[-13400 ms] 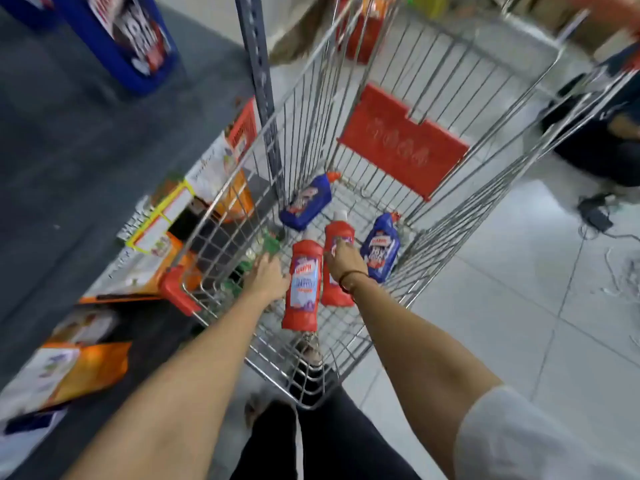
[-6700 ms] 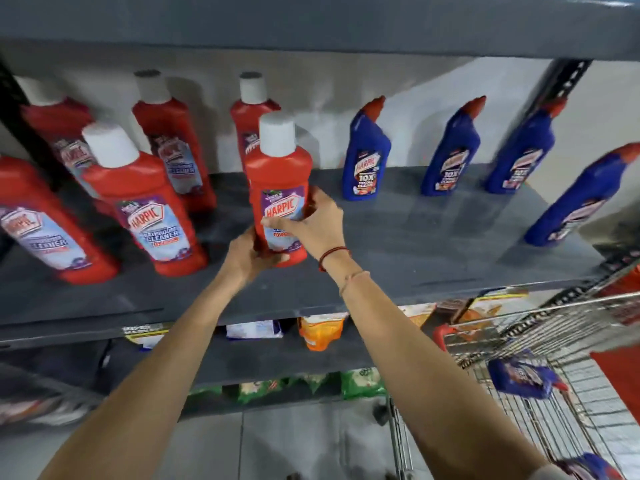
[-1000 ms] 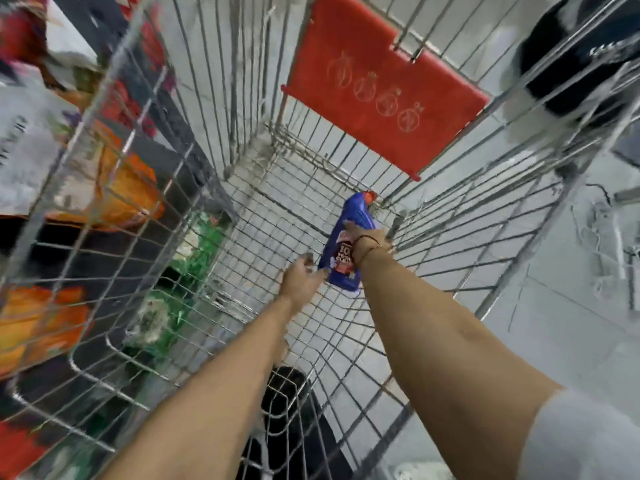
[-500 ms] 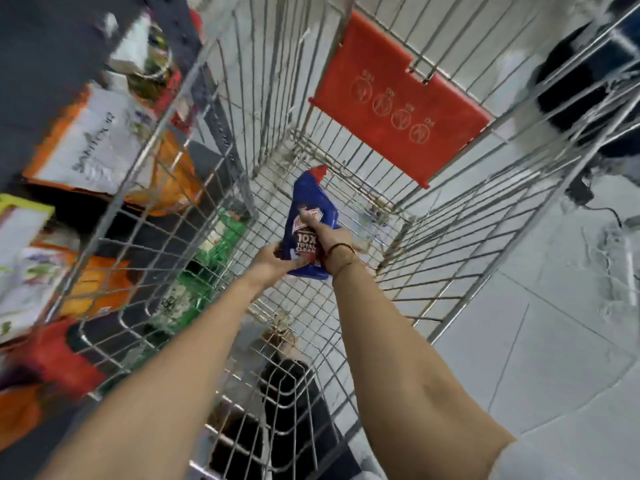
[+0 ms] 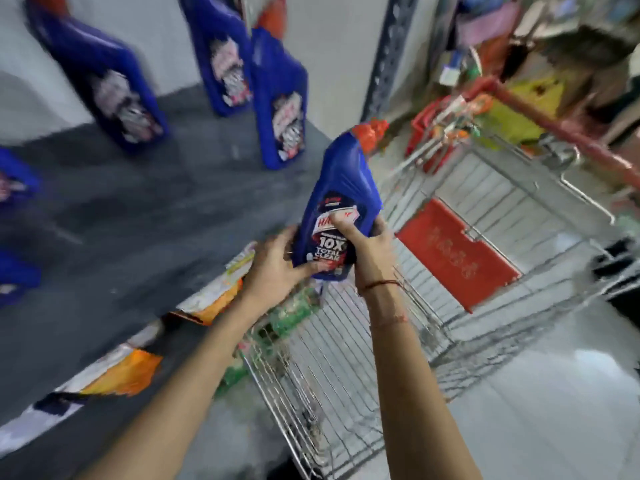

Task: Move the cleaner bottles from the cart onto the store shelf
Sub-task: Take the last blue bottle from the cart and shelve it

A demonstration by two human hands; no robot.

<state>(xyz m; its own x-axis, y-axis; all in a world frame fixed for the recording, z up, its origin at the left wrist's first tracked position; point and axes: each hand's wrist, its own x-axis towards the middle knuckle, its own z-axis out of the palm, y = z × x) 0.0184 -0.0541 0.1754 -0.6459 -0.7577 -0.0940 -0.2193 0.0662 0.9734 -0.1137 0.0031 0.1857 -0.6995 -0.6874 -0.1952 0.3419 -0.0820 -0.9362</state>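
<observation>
Carry step, as I read it: both my hands are clamped on one blue bottle (image 5: 341, 206), held up in the air between the cart (image 5: 450, 258) and the shelf (image 5: 145, 216). My left hand (image 5: 277, 268) cups its lower left side, my right hand (image 5: 367, 244) wraps the front and right, fingers across the label. Bottle is roughly upright, red cap (image 5: 370, 130) tilted up-right, touching neither cart nor shelf.

Next move, I judge: swing it left over the shelf board, set the base flat on the bare grey patch, then let go.

Around: three blue bottles stand at the back of the shelf, nearest one (image 5: 280, 98) just up-left of mine, so the cap could clip it. More blue at the far left edge, blurred. Cart floor looks bare where I can see it. Orange packets (image 5: 207, 299) sit on the shelf below.
</observation>
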